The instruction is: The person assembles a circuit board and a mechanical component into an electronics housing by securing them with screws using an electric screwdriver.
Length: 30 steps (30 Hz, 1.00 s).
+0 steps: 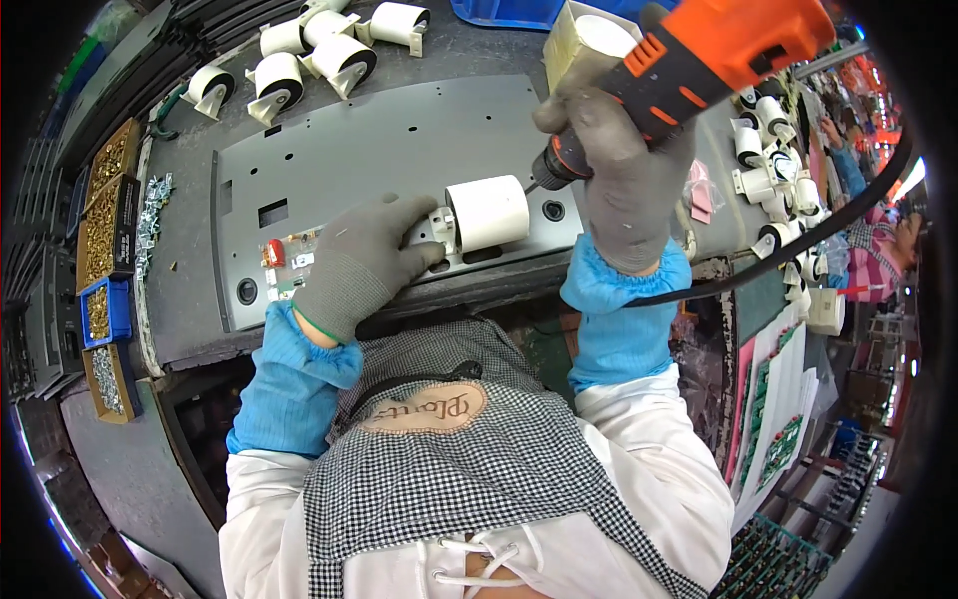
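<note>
Clearly, you are running your main risk at the tip of the drill bit [532,187]: it is pointing toward the right end of the white cylinder [491,214], and I am not able to tell whether it is touching. If your right hand [624,165], which is wrapping round the orange-and-black power drill [743,45], slips or tilts, the bit could be scratching the cylinder or the grey metal panel [369,150]. Your left hand [369,262] is pinching the white bracket [445,232] between thumb and forefinger; a loose pinch could be letting the cylinder roll or twist. Those gloved fingertips are sitting close enough to be at risk should the bit wander left. The black cable [788,258] is passing by your right sleeve [624,324], so it could be snagging and dragging your aim.

The cylinder is lying on its side near the panel's front edge, between your hands. It is showing a smooth, plain white curved surface, with the bracket jutting from its left end and a dark slot showing in the panel just below.
</note>
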Tool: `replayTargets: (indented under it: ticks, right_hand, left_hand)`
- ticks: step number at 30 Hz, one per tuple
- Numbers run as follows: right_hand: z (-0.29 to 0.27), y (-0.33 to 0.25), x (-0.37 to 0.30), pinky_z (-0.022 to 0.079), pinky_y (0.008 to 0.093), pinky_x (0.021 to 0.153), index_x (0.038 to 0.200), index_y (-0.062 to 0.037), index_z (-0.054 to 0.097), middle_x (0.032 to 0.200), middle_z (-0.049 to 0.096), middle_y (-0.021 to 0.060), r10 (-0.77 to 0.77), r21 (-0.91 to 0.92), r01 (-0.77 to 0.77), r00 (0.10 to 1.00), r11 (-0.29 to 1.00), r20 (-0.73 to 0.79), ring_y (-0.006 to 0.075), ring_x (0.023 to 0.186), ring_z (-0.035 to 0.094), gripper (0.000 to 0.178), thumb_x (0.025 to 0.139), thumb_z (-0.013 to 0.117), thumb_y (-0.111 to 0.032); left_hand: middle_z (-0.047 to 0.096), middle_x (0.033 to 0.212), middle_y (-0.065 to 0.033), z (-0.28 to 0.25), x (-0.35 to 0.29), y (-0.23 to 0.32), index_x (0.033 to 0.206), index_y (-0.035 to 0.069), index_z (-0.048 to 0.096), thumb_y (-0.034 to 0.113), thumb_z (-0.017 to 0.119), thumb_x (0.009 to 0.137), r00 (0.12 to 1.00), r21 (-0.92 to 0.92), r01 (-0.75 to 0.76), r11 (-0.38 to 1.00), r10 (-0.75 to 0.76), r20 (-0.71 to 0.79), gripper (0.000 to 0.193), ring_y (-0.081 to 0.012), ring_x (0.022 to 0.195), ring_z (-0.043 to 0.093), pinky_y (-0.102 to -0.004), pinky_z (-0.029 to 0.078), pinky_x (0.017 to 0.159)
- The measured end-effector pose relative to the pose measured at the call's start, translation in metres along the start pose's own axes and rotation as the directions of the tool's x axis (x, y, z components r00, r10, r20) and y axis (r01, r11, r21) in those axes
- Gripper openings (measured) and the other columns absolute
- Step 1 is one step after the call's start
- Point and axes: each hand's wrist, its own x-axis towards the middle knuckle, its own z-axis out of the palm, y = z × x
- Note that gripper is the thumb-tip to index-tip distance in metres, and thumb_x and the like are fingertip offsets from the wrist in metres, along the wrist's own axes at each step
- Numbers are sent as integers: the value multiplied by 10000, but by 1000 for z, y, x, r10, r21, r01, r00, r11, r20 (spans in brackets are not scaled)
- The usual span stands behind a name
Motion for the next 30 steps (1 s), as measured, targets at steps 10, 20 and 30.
replayTargets:
  ticks: [10,20,30]
  right_hand:
    - [11,13,1,581,349,697,1180,4,617,803,692,70,-100,-87,100,995,991,6,184,702,683,400,819,708,-140]
    - [5,15,5,558,341,653,966,-11,674,753,667,96,-65,-133,72,996,988,55,177,665,650,205,810,670,-144]
    - [9,16,12,459,232,510,806,-45,665,680,647,13,-1,127,9,998,992,-63,93,557,587,156,690,768,-28]
  left_hand:
    - [667,914,-119,-1,-2,-2,1279,135,664,229,810,755,999,27,-43,999,43,-9,552,-278,802,664,-399,522,731]
    - [663,887,-125,-5,-2,-3,1260,100,671,207,806,769,1000,-5,-21,1000,21,8,520,-269,781,654,-393,520,724]
    - [663,877,-121,-7,2,0,1241,96,681,206,802,766,999,51,0,999,-3,43,502,-277,774,654,-389,518,714]
